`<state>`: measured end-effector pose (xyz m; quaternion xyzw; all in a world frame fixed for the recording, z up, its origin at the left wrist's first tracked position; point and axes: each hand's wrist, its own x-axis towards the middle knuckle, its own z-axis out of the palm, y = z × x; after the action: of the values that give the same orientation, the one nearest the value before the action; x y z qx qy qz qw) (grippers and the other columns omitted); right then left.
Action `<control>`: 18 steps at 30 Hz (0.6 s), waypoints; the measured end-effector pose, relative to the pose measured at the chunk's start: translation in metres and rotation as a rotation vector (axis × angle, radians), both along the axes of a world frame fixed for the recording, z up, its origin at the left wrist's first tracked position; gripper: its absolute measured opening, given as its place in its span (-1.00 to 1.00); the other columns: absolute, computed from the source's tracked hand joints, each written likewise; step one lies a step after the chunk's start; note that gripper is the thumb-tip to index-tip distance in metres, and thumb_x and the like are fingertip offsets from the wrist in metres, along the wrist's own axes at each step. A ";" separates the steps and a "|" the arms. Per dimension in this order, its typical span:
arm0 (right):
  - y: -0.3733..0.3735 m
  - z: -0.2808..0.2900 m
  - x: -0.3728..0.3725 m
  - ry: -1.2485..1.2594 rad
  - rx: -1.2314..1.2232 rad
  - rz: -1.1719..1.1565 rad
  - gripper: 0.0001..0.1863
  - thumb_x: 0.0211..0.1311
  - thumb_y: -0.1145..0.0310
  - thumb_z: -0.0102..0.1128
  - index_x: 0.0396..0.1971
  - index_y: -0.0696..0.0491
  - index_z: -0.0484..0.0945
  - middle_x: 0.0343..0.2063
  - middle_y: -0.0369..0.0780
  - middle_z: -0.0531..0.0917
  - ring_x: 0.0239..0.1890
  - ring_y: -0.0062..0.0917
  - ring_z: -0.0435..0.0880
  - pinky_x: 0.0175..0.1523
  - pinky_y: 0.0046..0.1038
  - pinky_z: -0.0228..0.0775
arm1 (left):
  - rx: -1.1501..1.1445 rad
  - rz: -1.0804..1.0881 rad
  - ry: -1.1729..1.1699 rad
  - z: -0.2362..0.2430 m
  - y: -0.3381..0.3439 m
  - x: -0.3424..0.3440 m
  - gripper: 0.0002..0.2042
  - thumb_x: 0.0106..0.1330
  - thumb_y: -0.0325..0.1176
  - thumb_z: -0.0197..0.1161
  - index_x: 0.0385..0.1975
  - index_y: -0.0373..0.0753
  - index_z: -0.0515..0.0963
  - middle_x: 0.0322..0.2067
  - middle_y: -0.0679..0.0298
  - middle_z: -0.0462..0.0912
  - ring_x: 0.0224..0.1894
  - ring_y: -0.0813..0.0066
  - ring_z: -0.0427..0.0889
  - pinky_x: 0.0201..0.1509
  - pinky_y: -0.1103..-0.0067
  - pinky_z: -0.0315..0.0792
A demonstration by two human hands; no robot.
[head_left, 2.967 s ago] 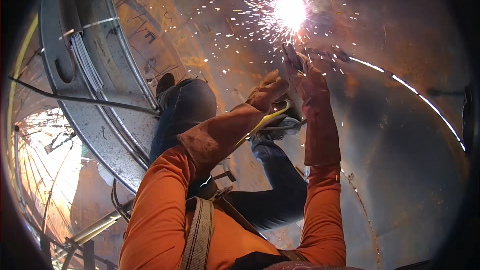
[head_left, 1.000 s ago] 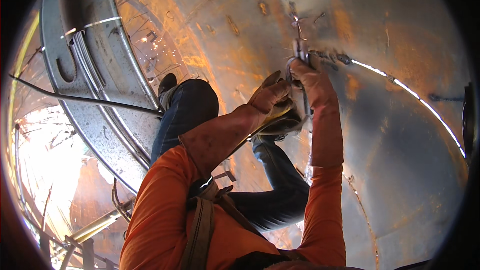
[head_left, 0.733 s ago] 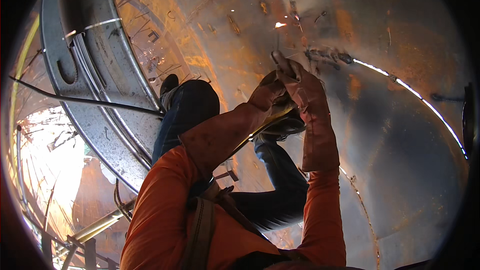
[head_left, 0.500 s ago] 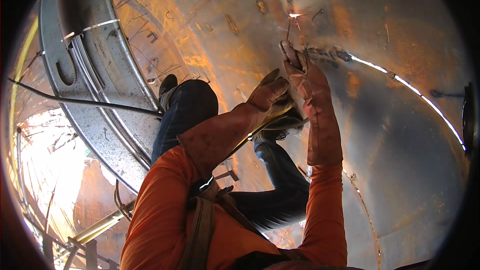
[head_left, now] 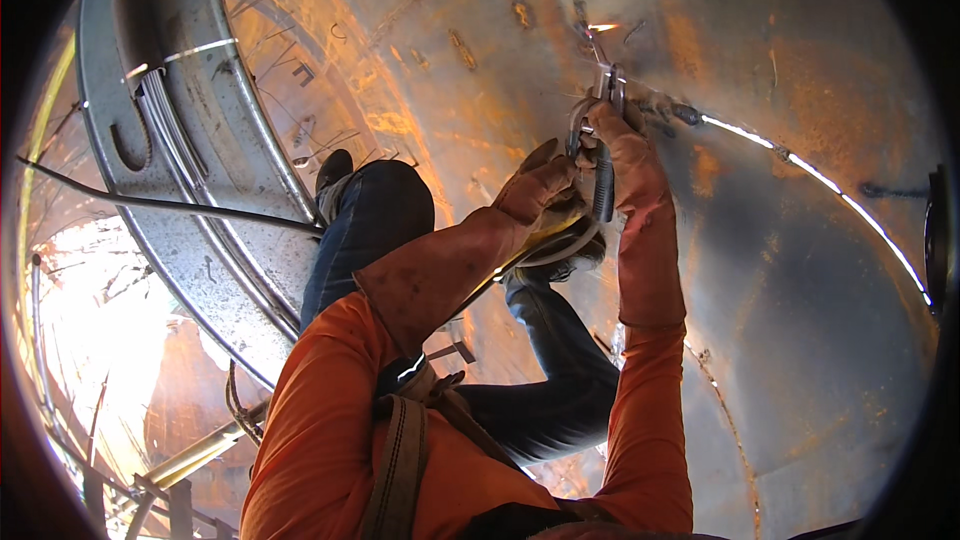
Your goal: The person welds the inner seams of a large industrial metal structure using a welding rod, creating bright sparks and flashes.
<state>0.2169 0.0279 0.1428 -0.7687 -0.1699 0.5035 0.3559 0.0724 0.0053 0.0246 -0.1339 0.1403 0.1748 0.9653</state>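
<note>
My right hand [head_left: 622, 145], in a reddish-brown leather glove, grips a grey metal welding electrode holder [head_left: 604, 180] with a ribbed handle. Its jaw end points up toward a seam in the curved steel plate [head_left: 800, 270], just below a small bright orange glow [head_left: 603, 27]. Lower and to the left, my left hand [head_left: 540, 188], gloved the same way, is bent closed above a yellowish item [head_left: 550, 238] and a pale curved cable [head_left: 575, 245]. What its fingers hold is hidden.
A bright open gap [head_left: 830, 178] runs along the plate at right. At left stands a curved metal ring [head_left: 250, 240] with a black cable [head_left: 170, 204] across it. My bent legs [head_left: 375, 220] rest on the rusty plate. Thin rods lie scattered behind the ring.
My right hand has turned, bringing the electrode holder into view; before, a thin rod rose from its fingers to the seam glow. My left hand has hardly moved.
</note>
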 end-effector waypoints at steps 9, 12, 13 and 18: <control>-0.023 0.016 -0.075 -0.223 0.052 0.130 -0.63 0.45 0.23 0.35 0.13 0.09 0.64 -0.14 -0.28 0.73 -0.07 -0.54 0.73 0.04 -0.44 0.61 | 0.650 0.040 0.046 -0.017 -0.004 -0.020 -0.68 0.50 -0.28 0.31 0.20 -0.10 0.62 0.05 0.34 0.70 0.20 0.36 0.67 0.23 0.34 0.59; -0.039 0.025 -0.091 -0.001 0.219 -0.139 -0.68 0.48 0.20 0.30 0.01 0.13 0.64 -0.22 -0.30 0.71 -0.21 -0.56 0.69 -0.10 -0.48 0.55 | 0.478 -0.051 -0.240 -0.015 0.007 -0.032 -0.63 0.53 -0.18 0.31 0.27 -0.03 0.56 0.09 0.34 0.68 0.22 0.38 0.66 0.32 0.31 0.52; -0.045 0.026 -0.097 0.075 0.384 -0.218 -0.67 0.49 0.20 0.26 0.03 0.13 0.65 -0.24 -0.31 0.71 -0.24 -0.58 0.68 -0.20 -0.49 0.55 | 0.495 -0.121 -0.238 -0.012 0.013 -0.037 -0.61 0.53 -0.15 0.31 0.29 -0.02 0.55 0.11 0.34 0.67 0.22 0.39 0.65 0.35 0.30 0.50; -0.093 0.006 -0.153 0.449 0.510 -0.455 -0.62 0.69 0.07 0.02 0.04 0.04 0.67 -0.42 -0.37 0.62 -0.46 -0.69 0.55 -0.43 -0.65 0.39 | 1.151 0.089 0.128 -0.001 0.047 -0.092 -0.45 0.53 -0.05 0.32 0.41 -0.10 0.40 0.10 0.25 0.65 0.15 0.47 0.64 0.37 0.35 0.46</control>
<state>0.0635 -0.0647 0.1483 -0.5448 -0.0332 0.5089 0.6657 -0.0194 0.0525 0.0236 0.4176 0.0749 0.2710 0.8640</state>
